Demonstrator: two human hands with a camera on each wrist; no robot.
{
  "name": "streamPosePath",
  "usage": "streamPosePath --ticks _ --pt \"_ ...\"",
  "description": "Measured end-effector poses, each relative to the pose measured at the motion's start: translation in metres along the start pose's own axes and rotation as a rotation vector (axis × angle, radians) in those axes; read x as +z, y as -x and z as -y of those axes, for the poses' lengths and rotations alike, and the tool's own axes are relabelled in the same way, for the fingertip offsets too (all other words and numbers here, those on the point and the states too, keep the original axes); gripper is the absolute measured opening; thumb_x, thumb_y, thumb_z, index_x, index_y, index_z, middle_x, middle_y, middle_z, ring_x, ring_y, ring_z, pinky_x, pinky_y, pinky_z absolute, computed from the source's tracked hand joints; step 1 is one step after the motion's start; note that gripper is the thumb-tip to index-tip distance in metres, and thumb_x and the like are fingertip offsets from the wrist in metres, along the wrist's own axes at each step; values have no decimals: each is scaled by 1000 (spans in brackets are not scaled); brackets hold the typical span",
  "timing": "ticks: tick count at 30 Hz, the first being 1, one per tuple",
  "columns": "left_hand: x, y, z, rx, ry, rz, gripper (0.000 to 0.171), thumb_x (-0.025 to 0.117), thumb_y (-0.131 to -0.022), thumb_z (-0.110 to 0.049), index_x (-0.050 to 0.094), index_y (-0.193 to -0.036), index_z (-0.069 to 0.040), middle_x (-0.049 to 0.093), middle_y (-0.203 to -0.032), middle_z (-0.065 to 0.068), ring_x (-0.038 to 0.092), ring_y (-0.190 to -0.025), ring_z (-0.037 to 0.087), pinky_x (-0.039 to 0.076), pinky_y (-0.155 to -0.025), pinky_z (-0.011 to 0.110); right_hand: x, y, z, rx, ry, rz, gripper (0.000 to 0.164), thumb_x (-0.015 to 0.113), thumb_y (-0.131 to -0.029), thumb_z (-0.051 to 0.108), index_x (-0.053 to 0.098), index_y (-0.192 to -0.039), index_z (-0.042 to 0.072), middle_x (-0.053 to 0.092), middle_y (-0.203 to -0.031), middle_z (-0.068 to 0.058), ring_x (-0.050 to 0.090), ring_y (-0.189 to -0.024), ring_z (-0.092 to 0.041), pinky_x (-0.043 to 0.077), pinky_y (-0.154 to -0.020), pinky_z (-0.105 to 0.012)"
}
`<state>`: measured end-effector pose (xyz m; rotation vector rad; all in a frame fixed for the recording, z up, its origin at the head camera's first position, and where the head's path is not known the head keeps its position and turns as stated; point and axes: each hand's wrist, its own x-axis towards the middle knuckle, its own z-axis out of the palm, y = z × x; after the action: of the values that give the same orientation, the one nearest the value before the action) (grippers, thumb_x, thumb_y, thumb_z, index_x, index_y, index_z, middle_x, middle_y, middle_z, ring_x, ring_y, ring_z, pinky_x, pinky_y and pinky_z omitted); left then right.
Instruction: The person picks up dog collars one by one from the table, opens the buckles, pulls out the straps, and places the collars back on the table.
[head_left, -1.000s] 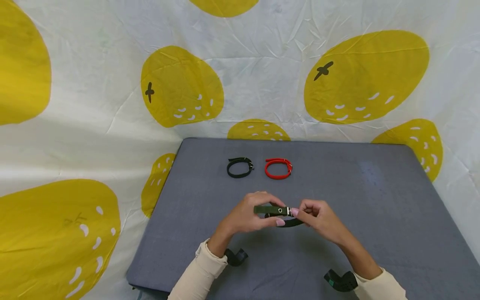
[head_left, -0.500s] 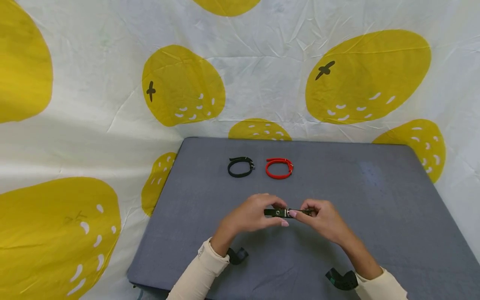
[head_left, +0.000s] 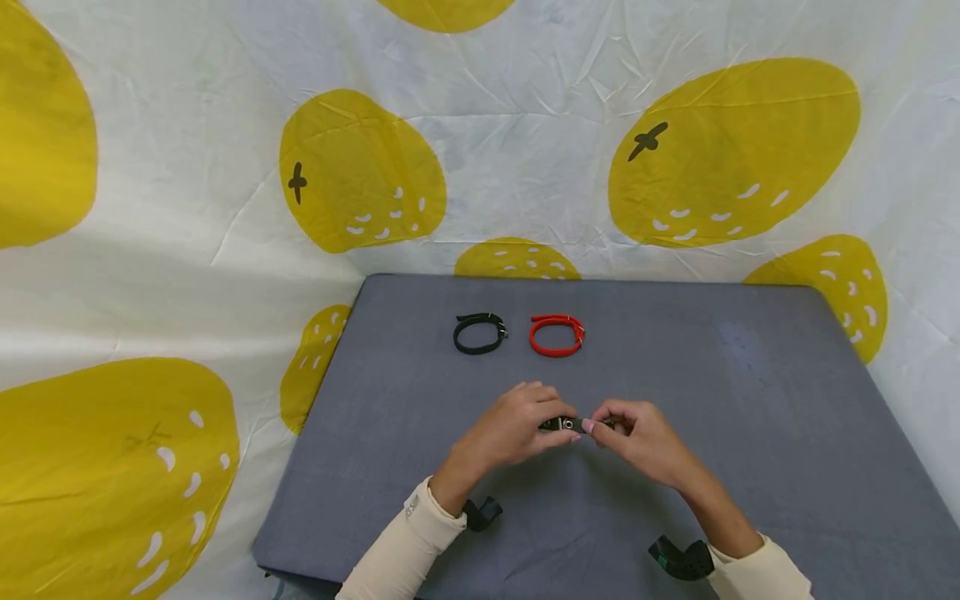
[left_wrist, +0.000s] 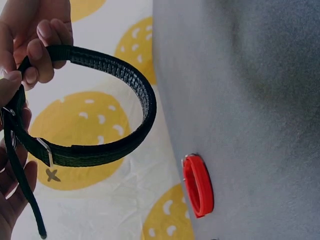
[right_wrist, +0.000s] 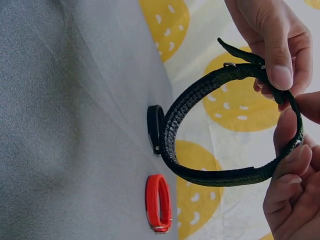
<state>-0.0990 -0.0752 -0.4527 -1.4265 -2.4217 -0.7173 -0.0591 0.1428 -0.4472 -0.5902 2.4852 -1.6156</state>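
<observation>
Both hands hold a dark green buckle collar [head_left: 555, 423] in front of the body, above the table. My left hand [head_left: 517, 425] grips it near the metal buckle, its thumb below and fingers above. With thumb and fingertips, my right hand [head_left: 641, 437] pinches the strap close beside the left fingertips. From the left wrist, the green collar [left_wrist: 112, 155] appears as a wide loop, its free strap end hanging out past the left hand [left_wrist: 12, 200]. In the right wrist view, the left thumb presses by the buckle; the right hand [right_wrist: 292, 202] holds the band lower in the picture.
On the grey padded table [head_left: 420, 400], a black collar [head_left: 476, 348] and a red collar [head_left: 555, 352] lie side by side farther back. A white cloth with yellow fruit prints [head_left: 525, 158] hangs behind and to the left. Dark camera mounts [head_left: 681, 560] sit at the wrists.
My left hand has moved slightly right and its fingers have come closer round the green collar. The strap has turned and now lies mostly behind the fingers. Black and red collars stay put.
</observation>
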Motion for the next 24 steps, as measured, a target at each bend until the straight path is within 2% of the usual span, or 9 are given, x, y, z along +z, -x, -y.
streamPosePath --ticks 3,7,13,24 --pt "1 0 1 40 -5 3 21 73 -84 -29 72 -102 -17 58 -85 -8 46 -73 4 37 -69 15 1 0 -12 8 -11 5 16 62 -92 10 62 -78 17 55 -62 4 31 -42 0 33 -38 -25" --pt "1 0 0 77 -3 6 22 70 -87 -29 72 -105 -17 57 -85 -7 44 -73 4 36 -68 13 0 1 -16 26 -49 19 17 61 -93 15 60 -76 17 54 -61 -2 30 -42 -1 33 -38 -26" --pt "0 1 0 66 26 -7 22 71 -86 -28 71 -103 -15 57 -85 -7 43 -75 3 35 -68 11 -1 1 -14 56 -120 4 18 59 -93 10 57 -75 13 48 -60 1 28 -43 -3 30 -37 -27" --pt "-1 2 5 68 -6 -20 20 66 -89 -31 70 -102 -15 57 -87 -8 42 -76 3 34 -67 10 0 1 -23 -44 -187 -114 24 53 -90 -6 55 -73 12 47 -58 -3 30 -43 -7 27 -36 -26"
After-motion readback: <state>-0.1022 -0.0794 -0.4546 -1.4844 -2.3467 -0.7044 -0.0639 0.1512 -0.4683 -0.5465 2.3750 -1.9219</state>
